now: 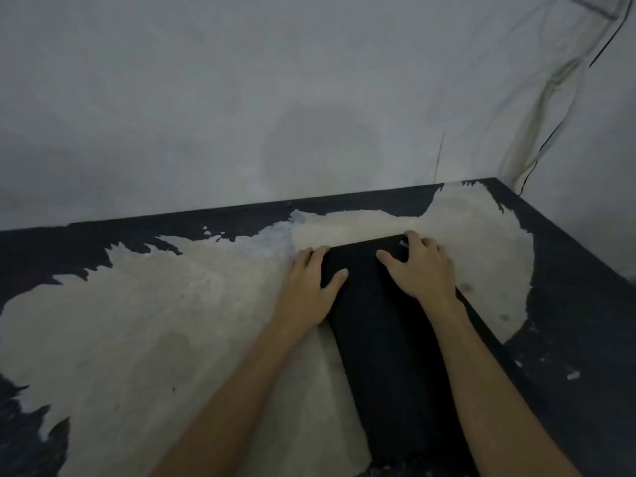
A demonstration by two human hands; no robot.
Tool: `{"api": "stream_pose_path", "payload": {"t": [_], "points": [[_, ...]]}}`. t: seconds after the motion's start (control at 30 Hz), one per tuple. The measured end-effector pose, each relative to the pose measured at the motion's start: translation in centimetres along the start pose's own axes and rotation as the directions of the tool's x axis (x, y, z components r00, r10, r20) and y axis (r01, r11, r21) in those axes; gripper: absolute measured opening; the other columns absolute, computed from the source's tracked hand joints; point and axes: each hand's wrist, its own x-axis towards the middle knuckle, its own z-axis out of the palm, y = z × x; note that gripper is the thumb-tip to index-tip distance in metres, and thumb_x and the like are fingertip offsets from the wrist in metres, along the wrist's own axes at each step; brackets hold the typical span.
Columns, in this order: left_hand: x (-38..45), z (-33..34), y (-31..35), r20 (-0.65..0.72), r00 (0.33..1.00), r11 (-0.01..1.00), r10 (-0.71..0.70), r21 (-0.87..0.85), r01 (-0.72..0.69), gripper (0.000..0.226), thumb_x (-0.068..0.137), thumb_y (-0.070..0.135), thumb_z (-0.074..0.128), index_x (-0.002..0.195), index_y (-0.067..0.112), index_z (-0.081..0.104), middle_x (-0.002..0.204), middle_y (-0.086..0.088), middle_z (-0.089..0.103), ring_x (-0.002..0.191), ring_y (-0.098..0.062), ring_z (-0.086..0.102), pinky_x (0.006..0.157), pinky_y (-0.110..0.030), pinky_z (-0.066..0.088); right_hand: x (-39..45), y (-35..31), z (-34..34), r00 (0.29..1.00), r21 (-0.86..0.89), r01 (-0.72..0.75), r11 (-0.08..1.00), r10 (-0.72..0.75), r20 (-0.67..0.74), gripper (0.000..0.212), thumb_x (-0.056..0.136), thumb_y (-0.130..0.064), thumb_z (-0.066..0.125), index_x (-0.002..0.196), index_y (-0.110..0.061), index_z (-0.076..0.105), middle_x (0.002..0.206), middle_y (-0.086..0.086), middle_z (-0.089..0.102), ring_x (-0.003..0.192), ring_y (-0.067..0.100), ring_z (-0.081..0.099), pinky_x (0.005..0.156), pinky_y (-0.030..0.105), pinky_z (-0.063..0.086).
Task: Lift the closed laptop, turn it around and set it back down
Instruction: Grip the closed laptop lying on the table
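Observation:
A closed black laptop (385, 335) lies on the worn table, its long side running away from me between my forearms. My left hand (309, 287) clasps its far left corner, thumb on the lid and fingers down over the left edge. Over the far right corner sits my right hand (421, 266), thumb resting on the lid and fingers curled over the far edge beside a small logo. A shadow shows under the laptop's left side; I cannot tell whether it is raised.
The table (155, 321) is dark with a large patch of peeled, pale surface. A grey wall (241, 115) runs along its far edge. At the right a second wall meets it in a corner, where a thin black cable (537, 160) hangs.

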Motion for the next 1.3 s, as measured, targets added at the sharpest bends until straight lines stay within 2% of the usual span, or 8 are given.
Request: {"api": "stream_pose_path", "payload": {"t": [0.37,0.53,0.63,0.7,0.97,1.03,1.13,1.3], "points": [[0.1,0.1,1.9,-0.114,0.993,0.968,0.015,-0.249,-0.043,0.040,0.093,0.028,0.073,0.129,0.027,0.056,0.136,0.003,0.049,0.115,-0.002,0.051,0.095,-0.008,0.040,0.9,0.3,-0.8,0.992,0.301,0.007,0.953,0.032,-0.123,0.057,0.082,-0.044,0.080,0.128,-0.017,0.059,0.125,0.010,0.062,0.120,0.028,0.054,0.090,0.034,0.046],[-0.2,0.2,3.1,-0.257,0.962,0.892,-0.089,-0.450,-0.038,0.060,0.089,0.017,0.078,0.141,0.024,0.048,0.144,0.004,0.049,0.130,-0.006,0.047,0.111,-0.025,0.041,0.9,-0.1,-1.8,0.976,0.356,0.031,0.934,0.049,-0.214,0.052,0.082,-0.042,0.081,0.123,-0.017,0.062,0.122,0.009,0.066,0.118,0.027,0.059,0.087,0.031,0.046],[-0.7,0.2,4.1,-0.140,0.942,0.691,-0.304,-0.713,0.117,0.081,0.093,0.020,0.076,0.159,0.028,0.029,0.155,0.004,0.044,0.142,-0.011,0.042,0.114,-0.035,0.043,0.7,-0.4,-2.2,0.971,0.381,0.043,0.923,0.051,-0.232,0.050,0.084,-0.040,0.081,0.124,-0.018,0.062,0.124,0.010,0.066,0.118,0.026,0.060,0.088,0.031,0.048],[-0.6,0.2,4.1,-0.084,0.925,0.589,-0.370,-0.791,0.164,0.067,0.097,0.025,0.071,0.155,0.025,0.037,0.144,0.004,0.057,0.134,-0.015,0.055,0.106,-0.038,0.052,0.5,-0.7,-2.5,0.970,0.399,0.052,0.916,0.049,-0.240,0.049,0.084,-0.038,0.081,0.125,-0.018,0.062,0.124,0.009,0.066,0.117,0.026,0.061,0.090,0.033,0.051],[0.4,-1.6,3.8,-0.064,0.911,0.588,-0.407,-0.782,0.208,0.043,0.106,0.034,0.054,0.147,0.023,0.047,0.137,-0.001,0.062,0.125,-0.018,0.061,0.106,-0.045,0.053,0.6,-2.1,-3.0,0.980,0.416,0.068,0.907,0.016,-0.196,0.065,0.086,-0.036,0.080,0.143,-0.014,0.057,0.136,0.013,0.064,0.127,0.028,0.060,0.103,0.038,0.048],[1.0,-2.8,3.3,-0.044,0.919,0.569,-0.391,-0.797,0.204,0.034,0.105,0.033,0.056,0.136,0.022,0.057,0.129,-0.006,0.068,0.120,-0.022,0.066,0.101,-0.045,0.056,0.8,-2.4,-3.4,0.986,0.415,0.075,0.907,-0.006,-0.166,0.071,0.087,-0.039,0.079,0.148,-0.013,0.054,0.143,0.012,0.063,0.133,0.029,0.057,0.106,0.036,0.045],[1.9,-5.2,2.2,-0.032,0.923,0.517,-0.384,-0.836,0.186,0.014,0.105,0.023,0.059,0.117,0.028,0.065,0.107,-0.005,0.075,0.096,-0.019,0.073,0.075,-0.029,0.062,1.0,-3.3,-3.6,0.996,0.419,0.067,0.906,-0.036,-0.081,0.072,0.089,-0.045,0.074,0.150,-0.015,0.053,0.148,0.011,0.059,0.137,0.030,0.054,0.110,0.037,0.042],[2.4,-9.4,-0.3,-0.031,0.914,0.499,-0.404,-0.845,0.192,0.023,0.104,0.019,0.061,0.126,0.019,0.066,0.106,-0.004,0.075,0.086,-0.013,0.072,0.061,-0.021,0.060,0.2,-5.6,-2.3,0.986,0.549,0.091,0.831,-0.151,0.065,0.073,0.094,-0.039,0.070,0.159,-0.026,0.039,0.158,0.001,0.049,0.144,0.023,0.046,0.110,0.028,0.035]]}}
